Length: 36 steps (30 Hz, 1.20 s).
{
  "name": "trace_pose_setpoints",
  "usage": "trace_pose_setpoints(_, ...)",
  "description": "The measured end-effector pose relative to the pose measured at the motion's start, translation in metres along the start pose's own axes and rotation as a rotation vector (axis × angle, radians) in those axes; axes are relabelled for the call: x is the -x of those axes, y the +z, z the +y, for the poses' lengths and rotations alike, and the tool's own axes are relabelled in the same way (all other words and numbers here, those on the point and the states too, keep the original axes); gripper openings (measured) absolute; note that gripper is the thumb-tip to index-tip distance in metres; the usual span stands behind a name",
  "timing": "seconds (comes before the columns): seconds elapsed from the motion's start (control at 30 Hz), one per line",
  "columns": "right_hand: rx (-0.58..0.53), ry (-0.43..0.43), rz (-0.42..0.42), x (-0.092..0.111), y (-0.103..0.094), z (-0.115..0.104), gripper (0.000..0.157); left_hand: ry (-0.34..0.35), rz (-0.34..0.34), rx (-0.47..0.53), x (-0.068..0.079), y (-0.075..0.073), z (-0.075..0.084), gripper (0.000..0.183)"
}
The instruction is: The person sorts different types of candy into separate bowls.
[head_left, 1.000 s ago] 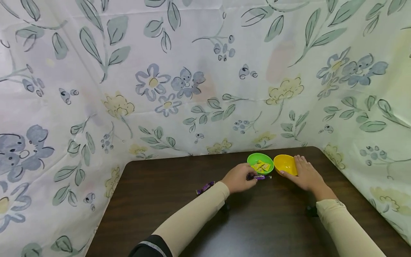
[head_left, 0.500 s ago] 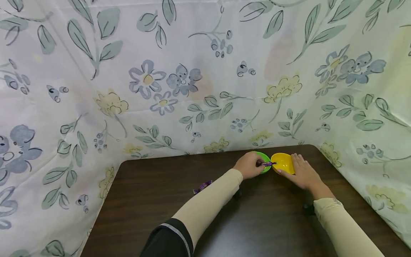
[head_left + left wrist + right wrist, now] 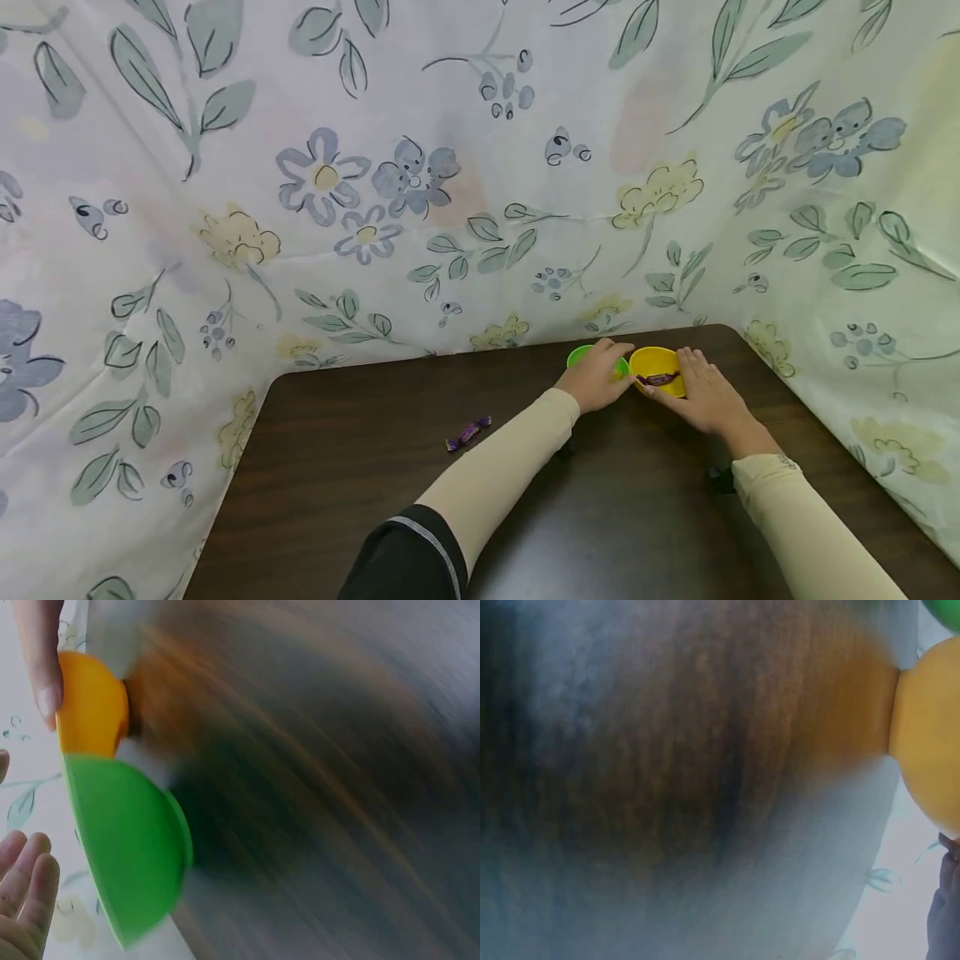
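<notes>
A purple-wrapped candy (image 3: 660, 379) lies inside the yellow bowl (image 3: 652, 358). My left hand (image 3: 597, 377) hovers over the green bowl (image 3: 578, 354), its fingertips by the yellow bowl's left rim; the left wrist view shows its fingers loose, with nothing between them. That hand hides most of the green bowl and its small yellow packets. Straight fingers of my right hand (image 3: 707, 396) rest along the yellow bowl's right side, with the thumb at the near rim. In the left wrist view the green bowl (image 3: 127, 847) and yellow bowl (image 3: 94, 705) stand side by side.
Another purple-wrapped candy (image 3: 468, 434) lies on the dark wooden table (image 3: 360, 492), left of my left forearm. A floral cloth (image 3: 450, 208) hangs behind the table and along its sides.
My left hand has carried a purple-wrapped candy up and right from in front of the green bowl, then let it go in the yellow bowl. The right hand stays at that bowl.
</notes>
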State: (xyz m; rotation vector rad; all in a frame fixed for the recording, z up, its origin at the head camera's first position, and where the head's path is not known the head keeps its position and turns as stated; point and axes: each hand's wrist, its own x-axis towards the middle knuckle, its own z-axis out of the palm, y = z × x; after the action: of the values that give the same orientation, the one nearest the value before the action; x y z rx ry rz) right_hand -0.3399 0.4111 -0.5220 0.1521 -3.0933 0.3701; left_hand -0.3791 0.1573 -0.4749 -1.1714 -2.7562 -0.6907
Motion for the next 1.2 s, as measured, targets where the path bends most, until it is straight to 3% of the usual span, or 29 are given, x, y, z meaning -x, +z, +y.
trace_pose_setpoints(0.27,0.017,-0.014,-0.027,-0.002,-0.002,0.005,0.114,0.022,0.007,0.003,0.038,-0.029,-0.034,0.043)
trace_pose_setpoints(0.47,0.011,-0.011,-0.021,0.000,-0.002,0.006,0.113,0.040,-0.014,0.061,0.082,-0.054,-0.050,0.036)
trace_pose_setpoints(0.7,-0.002,-0.019,-0.025,-0.001,0.000,0.003,0.114,0.032,-0.032,0.042,0.134,-0.074,-0.063,0.031)
trace_pose_setpoints(0.97,0.006,-0.012,-0.041,0.001,0.000,0.004,0.115,-0.024,-0.058,0.013,0.177,-0.086,-0.084,0.030)
trace_pose_setpoints(1.2,-0.014,-0.013,-0.035,0.001,0.000,0.002,0.116,-0.007,-0.092,-0.006,0.208,-0.088,-0.097,0.028)
